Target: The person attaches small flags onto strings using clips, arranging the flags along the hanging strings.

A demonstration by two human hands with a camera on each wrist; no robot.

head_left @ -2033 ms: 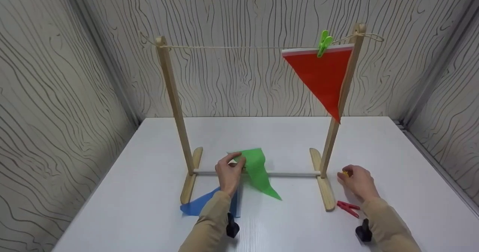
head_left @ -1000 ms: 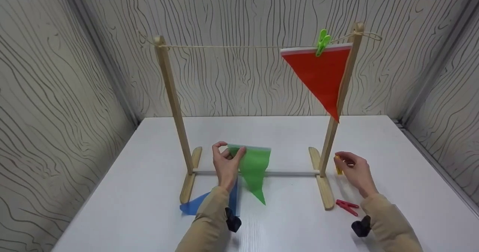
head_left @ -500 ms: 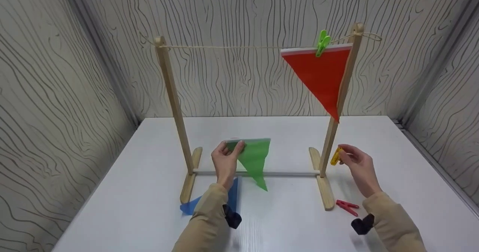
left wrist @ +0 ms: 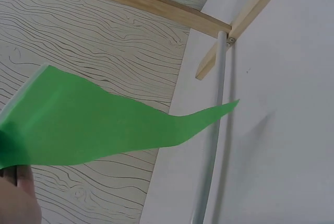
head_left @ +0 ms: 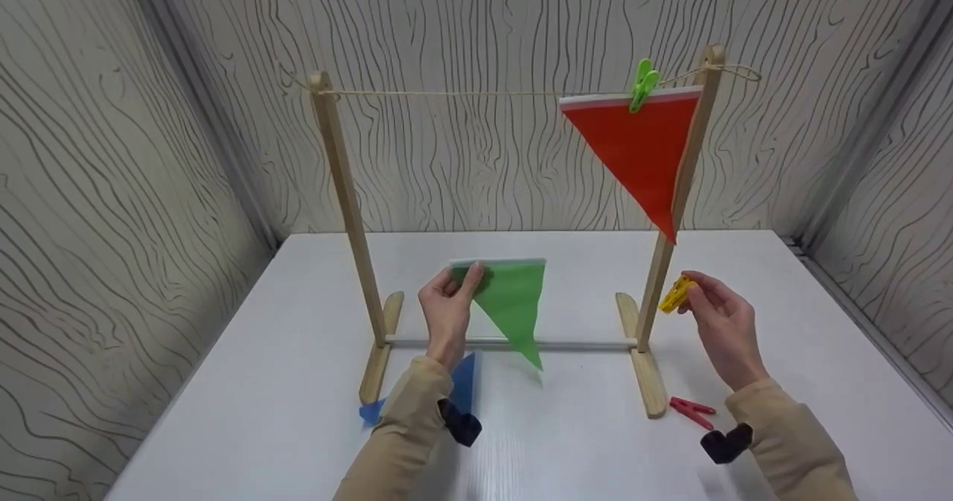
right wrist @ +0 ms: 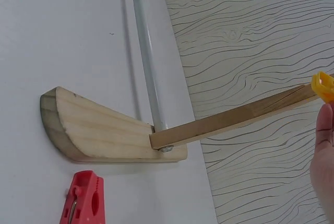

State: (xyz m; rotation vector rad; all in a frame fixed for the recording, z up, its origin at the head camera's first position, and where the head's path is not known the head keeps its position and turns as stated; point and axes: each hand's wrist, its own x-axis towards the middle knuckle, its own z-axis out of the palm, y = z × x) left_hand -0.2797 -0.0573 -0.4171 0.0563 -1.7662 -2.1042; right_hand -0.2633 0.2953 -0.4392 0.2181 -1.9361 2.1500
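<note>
My left hand [head_left: 447,311] pinches the upper left corner of a green triangular pennant [head_left: 514,296], which hangs point down above the table; its top edge has a white band. The same pennant [left wrist: 104,119] stretches across the left wrist view. To the right of the stand, my right hand [head_left: 726,326] holds a yellow clothespin [head_left: 676,294] between thumb and fingers. Only part of that hand [right wrist: 324,156] shows at the right edge of the right wrist view. A red pennant [head_left: 640,151] hangs from the string, clipped by a light green clothespin [head_left: 643,85].
A wooden stand with a left post [head_left: 345,203] and a right post [head_left: 659,285] carries the string [head_left: 447,93]. A white bar [head_left: 581,345] joins its feet. A blue pennant [head_left: 463,389] lies partly under my left arm. A red clothespin [head_left: 692,412] lies near my right wrist.
My left hand has raised the green pennant and its top edge is now level. My right hand has lifted the yellow clothespin off the table and turned it.
</note>
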